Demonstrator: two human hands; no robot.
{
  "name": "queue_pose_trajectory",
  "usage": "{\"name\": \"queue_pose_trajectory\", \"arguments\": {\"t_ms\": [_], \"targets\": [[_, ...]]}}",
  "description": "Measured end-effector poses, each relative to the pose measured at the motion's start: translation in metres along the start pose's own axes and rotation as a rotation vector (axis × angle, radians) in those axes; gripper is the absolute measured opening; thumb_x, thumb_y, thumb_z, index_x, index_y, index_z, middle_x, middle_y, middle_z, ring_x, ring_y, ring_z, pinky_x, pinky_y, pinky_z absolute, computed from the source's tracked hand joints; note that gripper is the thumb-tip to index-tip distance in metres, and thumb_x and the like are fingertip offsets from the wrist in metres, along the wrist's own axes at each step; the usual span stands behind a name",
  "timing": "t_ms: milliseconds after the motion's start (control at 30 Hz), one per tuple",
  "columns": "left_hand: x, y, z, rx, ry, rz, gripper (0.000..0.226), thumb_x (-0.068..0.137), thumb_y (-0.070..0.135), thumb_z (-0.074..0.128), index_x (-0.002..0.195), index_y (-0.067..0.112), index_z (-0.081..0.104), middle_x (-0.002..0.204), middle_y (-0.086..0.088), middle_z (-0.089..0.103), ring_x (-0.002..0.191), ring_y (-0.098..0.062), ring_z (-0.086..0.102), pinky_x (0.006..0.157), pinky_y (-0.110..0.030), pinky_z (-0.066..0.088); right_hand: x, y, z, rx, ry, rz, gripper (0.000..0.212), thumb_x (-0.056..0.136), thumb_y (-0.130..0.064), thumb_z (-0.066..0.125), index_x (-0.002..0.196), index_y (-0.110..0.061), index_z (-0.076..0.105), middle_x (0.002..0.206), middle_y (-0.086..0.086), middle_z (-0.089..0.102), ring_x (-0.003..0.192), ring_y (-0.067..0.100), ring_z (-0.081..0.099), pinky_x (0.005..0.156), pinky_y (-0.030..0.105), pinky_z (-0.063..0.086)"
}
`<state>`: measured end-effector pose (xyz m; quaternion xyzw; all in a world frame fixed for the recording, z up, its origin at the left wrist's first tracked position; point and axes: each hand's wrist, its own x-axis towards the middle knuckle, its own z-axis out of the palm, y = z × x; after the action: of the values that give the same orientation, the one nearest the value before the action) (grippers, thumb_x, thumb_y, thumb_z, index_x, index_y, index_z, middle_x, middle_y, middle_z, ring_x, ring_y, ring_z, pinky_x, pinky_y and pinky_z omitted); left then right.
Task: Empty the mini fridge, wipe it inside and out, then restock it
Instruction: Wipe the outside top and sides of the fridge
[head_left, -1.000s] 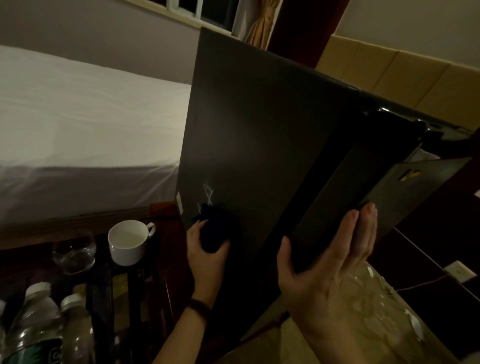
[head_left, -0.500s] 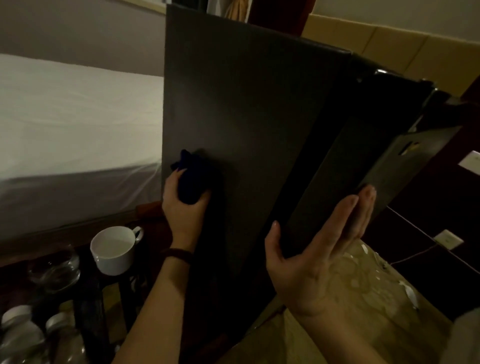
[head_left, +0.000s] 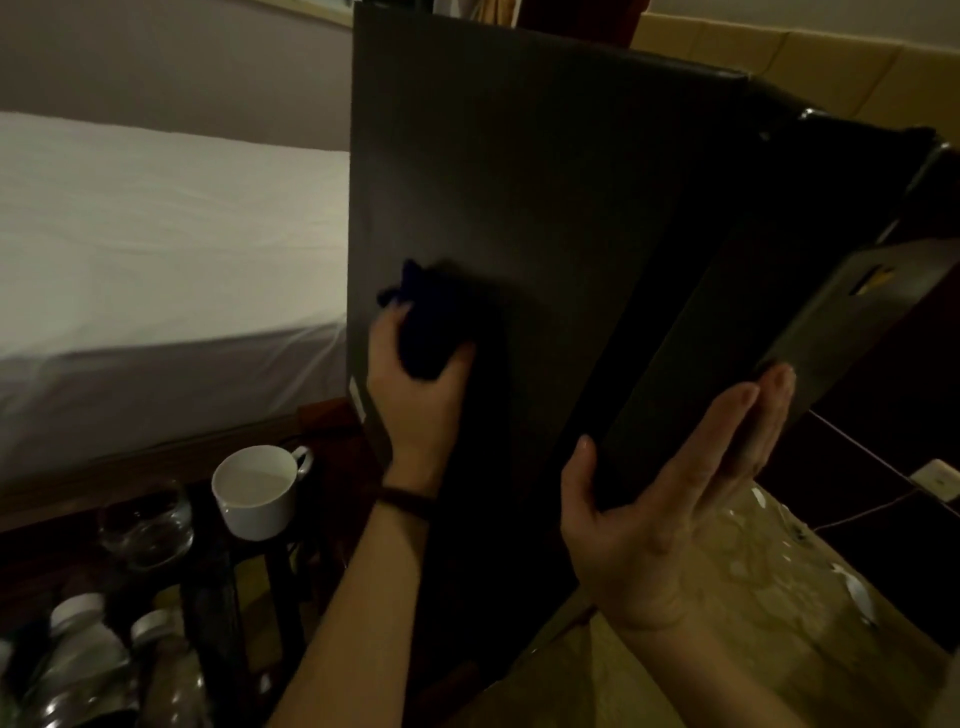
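The fingers of the left hand (head_left: 415, 384) are curled around a bunched dark blue cloth (head_left: 431, 322) and press it against the broad flat side of the black box-shaped mini fridge (head_left: 545, 208). The thumb lies at the right of the cloth, the other fingers at its left. A dark band (head_left: 408, 501) goes around the left wrist.

The fingers of the right hand (head_left: 670, 509) are straight and close together, laid flat against the narrower face of the fridge near its lower corner. The thumb is spread apart and touches the broad side, so the corner edge sits between thumb and fingers. This hand grips nothing; it only supports the fridge.

The fridge stands tilted, its lower corner near a pale stone-patterned surface (head_left: 753, 623) at the lower right. A yellow mark (head_left: 872, 278) shows on the grey face at the right.

To the left of the fridge, on a dark low table (head_left: 218, 613), stand a white ceramic cup with a handle (head_left: 257, 493), a clear round glass (head_left: 145, 525) beside it, and two clear plastic bottles with white caps (head_left: 83, 654) nearer to the camera. Behind them is a bed with a white sheet (head_left: 156, 249). At the far right a white wall socket (head_left: 937, 480) has a thin cord running to it.
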<state>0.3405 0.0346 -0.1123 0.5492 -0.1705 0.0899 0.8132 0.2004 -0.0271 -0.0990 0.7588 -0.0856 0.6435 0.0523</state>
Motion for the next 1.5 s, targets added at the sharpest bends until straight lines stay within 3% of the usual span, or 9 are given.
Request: {"name": "queue_pose_trajectory", "arguments": {"t_ms": [100, 233, 400, 533, 767, 1067, 1233, 1367, 1500], "targets": [[0.042, -0.003, 0.004, 0.032, -0.013, 0.025, 0.069, 0.066, 0.039, 0.061, 0.120, -0.001, 0.046, 0.117, -0.019, 0.056, 0.105, -0.021, 0.054, 0.088, -0.023, 0.044, 0.000, 0.000, 0.000, -0.003, 0.002, -0.008, 0.095, 0.079, -0.016, 0.061, 0.149, -0.017, -0.003, 0.156, -0.009, -0.005, 0.144, 0.021, 0.002, 0.116, 0.041, 0.012], [0.015, -0.080, -0.030, 0.066, 0.120, -0.337, 0.043, 0.090, 0.013, 0.055, 0.131, 0.004, 0.043, 0.129, -0.014, 0.051, 0.117, -0.019, 0.048, 0.080, -0.004, 0.037, 0.000, 0.003, 0.000, -0.007, -0.003, -0.023, 0.094, 0.080, -0.016, 0.061, 0.149, -0.018, -0.004, 0.155, -0.010, -0.006, 0.144, 0.020, 0.001, 0.116, 0.042, 0.012], [-0.076, -0.128, -0.048, 0.097, 0.269, -0.730, 0.041, 0.092, 0.020, 0.053, 0.132, 0.016, 0.043, 0.133, -0.010, 0.049, 0.122, -0.026, 0.045, 0.100, -0.035, 0.034, 0.000, 0.003, 0.001, -0.004, -0.005, -0.026, 0.094, 0.080, -0.016, 0.060, 0.148, -0.019, -0.005, 0.155, -0.011, -0.007, 0.144, 0.019, 0.000, 0.116, 0.042, 0.012], [-0.129, -0.074, -0.021, 0.043, 0.278, -0.608, 0.043, 0.085, 0.013, 0.059, 0.120, 0.034, 0.046, 0.129, 0.000, 0.049, 0.122, -0.020, 0.046, 0.106, -0.045, 0.036, 0.000, 0.002, 0.001, 0.003, 0.009, -0.031, 0.095, 0.079, -0.014, 0.061, 0.148, -0.018, -0.004, 0.155, -0.010, -0.006, 0.144, 0.020, 0.000, 0.116, 0.042, 0.012], [-0.140, -0.014, 0.009, 0.047, 0.139, -0.062, 0.047, 0.060, 0.041, 0.065, 0.100, 0.057, 0.046, 0.117, 0.010, 0.051, 0.110, -0.007, 0.052, 0.093, -0.029, 0.045, 0.001, 0.001, 0.001, 0.045, 0.013, -0.024, 0.085, 0.084, -0.018, 0.052, 0.149, -0.020, -0.004, 0.155, -0.012, -0.007, 0.144, 0.018, -0.001, 0.117, 0.040, 0.009], [-0.121, -0.105, -0.030, 0.173, 0.352, -0.794, 0.044, 0.086, 0.029, 0.059, 0.128, 0.020, 0.048, 0.126, -0.007, 0.054, 0.114, -0.025, 0.052, 0.100, -0.048, 0.041, 0.000, 0.000, 0.003, 0.052, 0.020, -0.002, 0.084, 0.085, -0.017, 0.051, 0.149, -0.019, -0.003, 0.156, -0.009, -0.007, 0.144, 0.020, -0.001, 0.117, 0.041, 0.009], [-0.094, -0.023, 0.000, 0.110, 0.257, -0.443, 0.037, 0.081, 0.024, 0.064, 0.116, 0.016, 0.054, 0.112, -0.005, 0.060, 0.104, -0.019, 0.058, 0.081, -0.019, 0.046, 0.000, 0.000, 0.002, 0.062, 0.018, -0.003, 0.083, 0.085, -0.018, 0.051, 0.149, -0.018, -0.003, 0.157, -0.008, -0.006, 0.144, 0.022, 0.000, 0.117, 0.042, 0.009], [-0.031, 0.050, 0.028, 0.040, 0.091, 0.031, 0.056, 0.060, 0.051, 0.059, 0.108, 0.022, 0.052, 0.109, -0.006, 0.061, 0.099, -0.013, 0.058, 0.086, -0.022, 0.047, 0.000, 0.000, 0.003, 0.073, 0.033, -0.004, 0.081, 0.086, -0.019, 0.049, 0.149, -0.017, -0.001, 0.157, -0.008, -0.004, 0.144, 0.022, 0.001, 0.117, 0.042, 0.010], [0.057, 0.053, 0.031, 0.089, 0.079, 0.141, 0.063, 0.064, 0.048, 0.060, 0.114, 0.009, 0.053, 0.110, -0.009, 0.061, 0.099, -0.015, 0.056, 0.079, -0.010, 0.042, -0.001, -0.001, 0.001, 0.048, 0.009, 0.004, 0.082, 0.086, -0.018, 0.050, 0.149, -0.017, -0.001, 0.157, -0.007, -0.005, 0.144, 0.022, 0.001, 0.117, 0.040, 0.010]]}}
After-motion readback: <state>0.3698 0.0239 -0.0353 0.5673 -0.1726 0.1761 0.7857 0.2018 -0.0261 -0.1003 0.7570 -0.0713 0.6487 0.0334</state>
